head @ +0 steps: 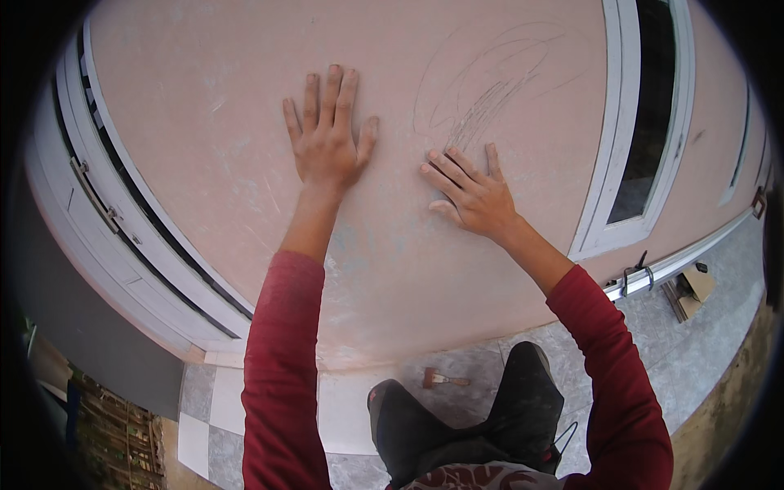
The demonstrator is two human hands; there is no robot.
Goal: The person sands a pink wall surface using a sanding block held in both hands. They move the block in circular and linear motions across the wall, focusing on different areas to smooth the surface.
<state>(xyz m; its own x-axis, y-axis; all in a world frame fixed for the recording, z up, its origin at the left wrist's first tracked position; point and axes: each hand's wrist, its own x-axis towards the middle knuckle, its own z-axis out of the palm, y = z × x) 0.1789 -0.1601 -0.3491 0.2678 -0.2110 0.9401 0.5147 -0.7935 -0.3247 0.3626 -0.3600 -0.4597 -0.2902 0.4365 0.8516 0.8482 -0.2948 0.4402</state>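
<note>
My left hand [329,138] lies flat on a dusty pink painted wall [380,294], its fingers pointing up and the thumb held apart. Lower and to the right, my right hand [474,193] rests on the same wall with spread fingers tilted up and left. Dark scribbled lines [490,104] run over the wall just above the right fingertips. Pale scratches and bluish patches show around both hands. Neither hand holds anything. On the tiled floor between my knees lies a scraper [446,378] with a worn handle and a reddish-brown blade.
A white door [104,184] with a metal handle stands at the left, a white-framed window [640,135] at the right. Along the wall's foot at right runs a long metal bar [704,248], with a cardboard piece [696,289] near it on the grey tiles.
</note>
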